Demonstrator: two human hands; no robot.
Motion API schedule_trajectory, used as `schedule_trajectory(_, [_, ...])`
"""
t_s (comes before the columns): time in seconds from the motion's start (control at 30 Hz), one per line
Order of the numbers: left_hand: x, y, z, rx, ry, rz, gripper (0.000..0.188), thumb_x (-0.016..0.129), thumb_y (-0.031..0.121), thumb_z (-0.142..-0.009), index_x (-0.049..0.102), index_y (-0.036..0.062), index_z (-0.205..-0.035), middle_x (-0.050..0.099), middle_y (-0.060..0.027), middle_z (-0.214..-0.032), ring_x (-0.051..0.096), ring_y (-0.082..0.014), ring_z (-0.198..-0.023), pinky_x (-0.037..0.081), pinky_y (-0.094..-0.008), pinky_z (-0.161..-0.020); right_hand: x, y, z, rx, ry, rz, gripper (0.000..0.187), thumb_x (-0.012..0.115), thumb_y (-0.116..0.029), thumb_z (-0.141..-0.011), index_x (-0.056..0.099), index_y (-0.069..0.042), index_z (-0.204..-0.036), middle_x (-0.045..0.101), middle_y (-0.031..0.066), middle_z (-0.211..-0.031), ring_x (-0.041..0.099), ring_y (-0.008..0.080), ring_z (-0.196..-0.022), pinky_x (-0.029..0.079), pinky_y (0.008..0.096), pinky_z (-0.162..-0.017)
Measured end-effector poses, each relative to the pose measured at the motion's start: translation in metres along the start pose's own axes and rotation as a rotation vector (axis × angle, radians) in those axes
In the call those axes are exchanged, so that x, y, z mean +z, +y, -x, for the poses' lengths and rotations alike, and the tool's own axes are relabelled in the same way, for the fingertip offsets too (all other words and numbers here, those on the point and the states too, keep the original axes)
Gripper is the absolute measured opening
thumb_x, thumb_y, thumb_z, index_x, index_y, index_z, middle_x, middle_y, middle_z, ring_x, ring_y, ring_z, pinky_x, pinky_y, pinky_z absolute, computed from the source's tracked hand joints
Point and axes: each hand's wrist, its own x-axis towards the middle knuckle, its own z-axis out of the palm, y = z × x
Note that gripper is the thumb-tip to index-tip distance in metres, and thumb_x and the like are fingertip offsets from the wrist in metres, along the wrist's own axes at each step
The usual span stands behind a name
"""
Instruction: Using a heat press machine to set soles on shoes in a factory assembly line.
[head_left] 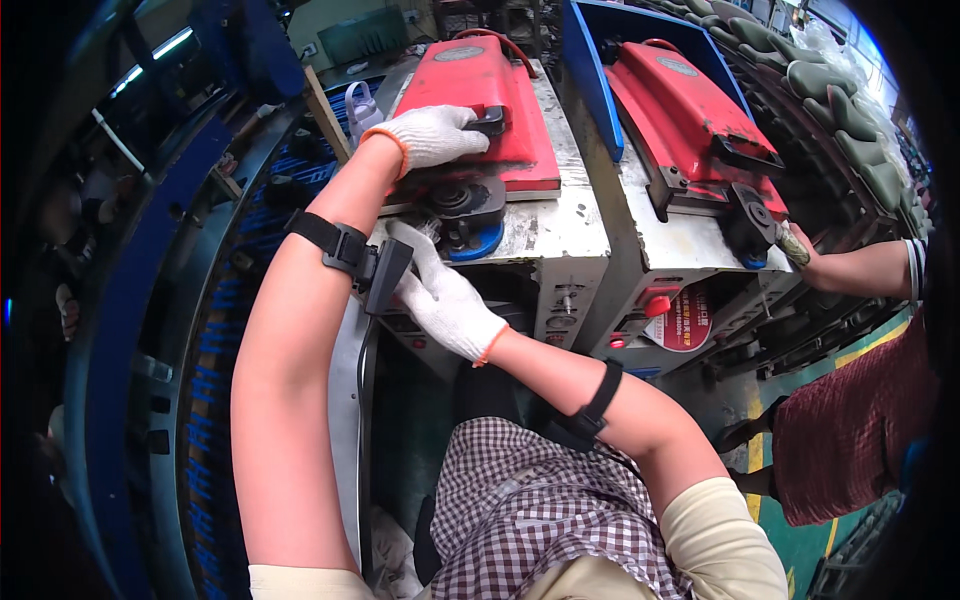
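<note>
My left hand (435,138), in a white knit glove with an orange cuff, is closed round the black handle (487,122) at the front of a red press lid (465,75). Below it, my right hand (445,305), gloved alike, reaches to the machine's front left edge. Its fingers look stretched and apart; a black strapped-on device (388,275) on my left forearm covers part of them. Just beyond those fingertips, a round black clamp part (465,200) sits over a blue base (478,243) under the lid's front edge.
To the right stands a second red press (690,110) with a blue guard (592,80). A co-worker's hand (793,243) is at its front. Grey-green saddle-shaped pieces (840,110) line a rack at far right. A lilac bottle (360,110) stands behind my left hand.
</note>
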Motion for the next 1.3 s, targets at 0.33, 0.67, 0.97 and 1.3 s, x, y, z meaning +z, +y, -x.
schedule_trajectory(0.33, [-0.051, 0.013, -0.003, 0.088, 0.34, -0.33, 0.049, 0.069, 0.057, -0.085, 0.076, 0.0162, -0.113, 0.078, -0.0137, -0.103, 0.074, -0.0339, -0.101, 0.056, -0.0425, -0.091, -0.107, 0.0, 0.029, -0.423, -0.061, 0.217, 0.034, 0.063, -0.006, -0.099, 0.067, 0.001, -0.132, 0.07, 0.0159, -0.131, 0.068, 0.0289, -0.121, 0.052, 0.0384, -0.105])
schedule_trajectory(0.67, [-0.097, 0.004, -0.035, 0.468, 0.995, -0.435, 0.06, 0.072, 0.039, -0.09, 0.062, 0.0073, -0.139, 0.063, -0.0202, -0.14, 0.056, -0.0408, -0.132, 0.038, -0.0499, -0.115, -0.277, -0.079, 0.068, -1.066, 1.013, -0.121, 0.043, 0.049, -0.031, -0.105, 0.064, 0.004, -0.124, 0.07, 0.0162, -0.111, 0.069, 0.0277, -0.1, 0.055, 0.0408, -0.093])
schedule_trajectory(0.97, [-0.027, -0.017, 0.017, 0.452, 1.037, -0.319, 0.072, 0.072, 0.035, -0.092, 0.049, 0.0084, -0.154, 0.052, -0.0241, -0.154, 0.044, -0.0396, -0.147, 0.032, -0.0468, -0.124, -0.175, -0.013, -0.151, 0.124, -0.107, 0.642, 0.093, 0.067, -0.054, -0.096, 0.029, -0.007, -0.166, 0.038, 0.0333, -0.162, 0.043, 0.0415, -0.15, 0.037, 0.0426, -0.122])
schedule_trajectory(1.3, [0.053, -0.074, 0.142, -0.081, 0.743, 0.826, 0.076, 0.07, 0.005, -0.094, 0.037, 0.0024, -0.162, 0.043, -0.0158, -0.164, 0.04, -0.028, -0.153, 0.034, -0.0404, -0.125, -0.128, 0.023, -0.263, 0.274, -0.108, 0.983, 0.105, 0.075, -0.058, -0.074, 0.042, -0.01, -0.161, 0.036, 0.0334, -0.161, 0.051, 0.0452, -0.143, 0.044, 0.0436, -0.118])
